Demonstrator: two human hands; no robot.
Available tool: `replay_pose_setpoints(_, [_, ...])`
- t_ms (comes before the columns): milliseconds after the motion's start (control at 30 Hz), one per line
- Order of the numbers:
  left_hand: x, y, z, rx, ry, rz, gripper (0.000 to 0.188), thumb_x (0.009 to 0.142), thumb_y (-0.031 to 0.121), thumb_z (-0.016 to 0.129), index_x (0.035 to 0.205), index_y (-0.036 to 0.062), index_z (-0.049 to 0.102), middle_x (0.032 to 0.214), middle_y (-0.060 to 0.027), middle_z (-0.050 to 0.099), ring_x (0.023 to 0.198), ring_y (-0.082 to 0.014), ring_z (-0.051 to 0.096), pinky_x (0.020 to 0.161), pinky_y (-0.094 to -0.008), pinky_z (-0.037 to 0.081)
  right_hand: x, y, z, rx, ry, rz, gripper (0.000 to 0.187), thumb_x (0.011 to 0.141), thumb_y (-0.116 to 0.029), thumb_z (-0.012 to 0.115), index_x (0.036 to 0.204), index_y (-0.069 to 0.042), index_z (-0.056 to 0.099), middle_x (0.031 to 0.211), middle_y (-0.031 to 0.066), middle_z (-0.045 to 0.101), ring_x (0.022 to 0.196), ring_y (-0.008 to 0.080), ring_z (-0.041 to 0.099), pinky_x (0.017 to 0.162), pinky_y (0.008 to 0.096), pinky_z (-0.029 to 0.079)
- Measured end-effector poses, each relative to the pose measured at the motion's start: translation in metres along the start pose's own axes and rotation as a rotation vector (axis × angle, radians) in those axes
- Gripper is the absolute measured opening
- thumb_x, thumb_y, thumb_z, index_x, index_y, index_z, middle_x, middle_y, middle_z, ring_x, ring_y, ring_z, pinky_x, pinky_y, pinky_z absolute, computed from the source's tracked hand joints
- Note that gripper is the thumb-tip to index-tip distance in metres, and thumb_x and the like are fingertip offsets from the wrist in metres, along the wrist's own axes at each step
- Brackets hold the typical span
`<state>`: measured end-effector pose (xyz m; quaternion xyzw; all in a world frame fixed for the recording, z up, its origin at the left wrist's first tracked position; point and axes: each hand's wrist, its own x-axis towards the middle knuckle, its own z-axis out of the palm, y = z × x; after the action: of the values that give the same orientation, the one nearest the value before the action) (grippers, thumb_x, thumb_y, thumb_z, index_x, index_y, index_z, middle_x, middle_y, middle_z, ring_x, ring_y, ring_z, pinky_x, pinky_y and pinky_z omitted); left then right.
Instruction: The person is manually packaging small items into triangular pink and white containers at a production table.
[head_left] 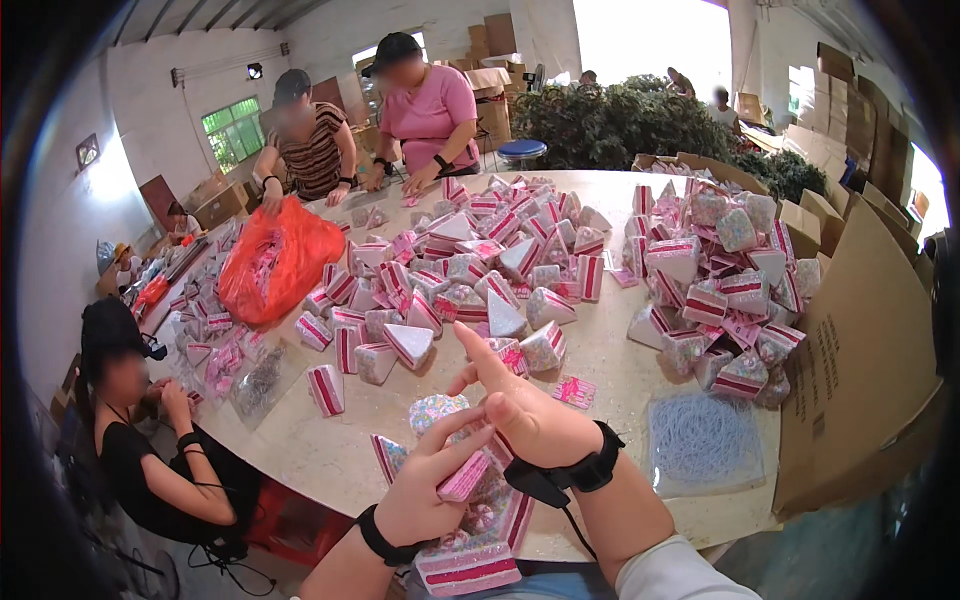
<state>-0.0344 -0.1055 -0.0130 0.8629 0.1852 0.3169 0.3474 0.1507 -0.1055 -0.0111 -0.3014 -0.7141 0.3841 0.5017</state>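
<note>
Pinching pink wedge box (466, 478), left fingers (452, 447)

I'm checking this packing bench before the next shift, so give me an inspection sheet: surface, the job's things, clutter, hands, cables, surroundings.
Surface: pale round table, crowded.
Job's things: wedge-shaped pink box pinched in the left hand; the right hand touches it from above, index finger raised. More wedge boxes lie at the near edge.
Clutter: big heap of wedge boxes, second heap, orange plastic bag, clear bag of white loops.
Hands: both bare, each with a black wrist strap.
Cables: thin black cord hanging from the right wrist strap.
Surroundings: three seated people at the table's left and far sides, cardboard boxes on the right, green foliage behind.
</note>
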Motion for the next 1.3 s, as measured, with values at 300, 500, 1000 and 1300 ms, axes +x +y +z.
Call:
replay_pose_setpoints(300, [-0.002, -0.005, 0.004, -0.024, 0.054, 0.004, 0.063, 0.071, -0.005, 0.055, 0.133, 0.0052, 0.045, 0.135, -0.0195, 0.041, 0.121, -0.0354, 0.044, 0.101, -0.0391, 0.035, 0.001, -0.003, 0.008, -0.073, 0.023, -0.025, 0.096, 0.085, -0.072, 0.024, 0.144, 0.0, 0.001, 0.117, 0.0192, 0.043, 0.092, 0.0215, 0.049, 0.084, 0.0298, 0.04])
replay_pose_setpoints(500, [-0.007, -0.006, 0.006, -0.02, 0.181, -0.016, 0.057, 0.078, -0.005, 0.054, 0.133, -0.0017, 0.041, 0.131, -0.0196, 0.044, 0.12, -0.0335, 0.045, 0.101, -0.0373, 0.035, 0.004, 0.001, 0.011, 0.075, 0.087, 0.016, 0.06, 0.095, -0.04, 0.043, 0.138, -0.003, 0.026, 0.107, 0.0123, 0.048, 0.083, 0.0126, 0.047, 0.077, 0.0252, 0.041])
replay_pose_setpoints(1000, [-0.023, -0.011, -0.001, -0.36, 0.277, -0.181, 0.046, 0.09, 0.0, 0.045, 0.135, -0.0022, 0.037, 0.132, -0.0125, 0.041, 0.076, -0.0095, 0.056, 0.07, -0.0222, 0.048, 0.005, -0.011, 0.013, -0.603, 0.204, -0.263, 0.019, 0.074, -0.001, 0.061, 0.093, -0.002, 0.065, 0.081, 0.0111, 0.06, 0.069, 0.0276, 0.061, 0.062, 0.0332, 0.05])
replay_pose_setpoints(1300, [-0.022, -0.015, 0.0, -0.718, 0.398, -0.417, 0.043, 0.095, 0.017, 0.049, 0.133, -0.0015, 0.039, 0.104, -0.005, 0.059, 0.072, -0.0061, 0.053, 0.068, -0.0205, 0.046, 0.002, -0.035, 0.029, -0.453, 0.177, -0.293, 0.016, 0.073, -0.002, 0.065, 0.088, -0.004, 0.066, 0.072, 0.009, 0.059, 0.064, 0.024, 0.059, 0.056, 0.0315, 0.047])
